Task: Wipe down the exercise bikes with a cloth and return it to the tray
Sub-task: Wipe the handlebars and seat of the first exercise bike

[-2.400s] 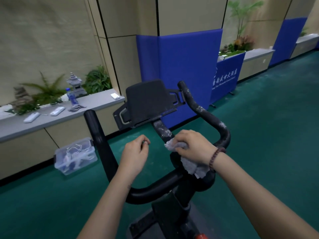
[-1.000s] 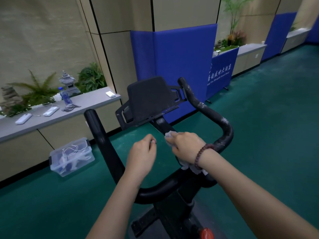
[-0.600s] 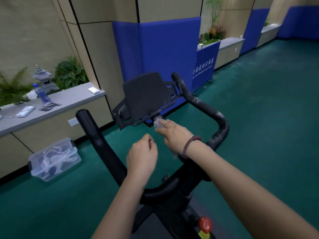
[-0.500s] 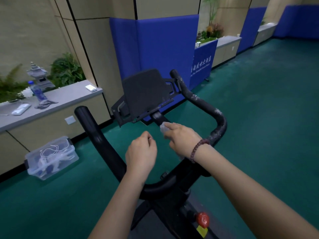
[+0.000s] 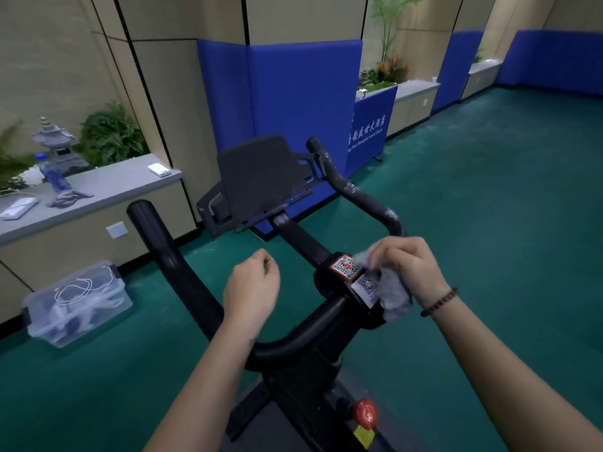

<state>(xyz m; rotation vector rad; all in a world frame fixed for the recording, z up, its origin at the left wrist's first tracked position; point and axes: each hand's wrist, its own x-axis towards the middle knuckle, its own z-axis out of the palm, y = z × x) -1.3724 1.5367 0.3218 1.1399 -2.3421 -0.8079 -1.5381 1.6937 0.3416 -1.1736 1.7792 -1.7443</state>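
A black exercise bike (image 5: 303,347) stands in front of me, its curved handlebars (image 5: 359,197) flecked with white and a dark tablet holder (image 5: 261,177) at the top. My right hand (image 5: 408,269) grips a grey cloth (image 5: 393,295) against the right side of the handlebar clamp, beside two QR-code stickers (image 5: 346,267). My left hand (image 5: 253,288) hovers left of the stem with its fingers loosely curled, holding nothing and touching nothing.
A clear plastic box (image 5: 76,305) with cables sits on the green floor at left, below a grey ledge (image 5: 98,187) with a bottle, phones and plants. Blue padded panels (image 5: 293,102) stand behind the bike. Green floor stretches away to the right. A red knob (image 5: 366,413) sticks out of the frame.
My right hand has drawn the cloth back down from the stem under the tablet holder to the right side of the clamp, uncovering the QR stickers. My left hand stays hovering.
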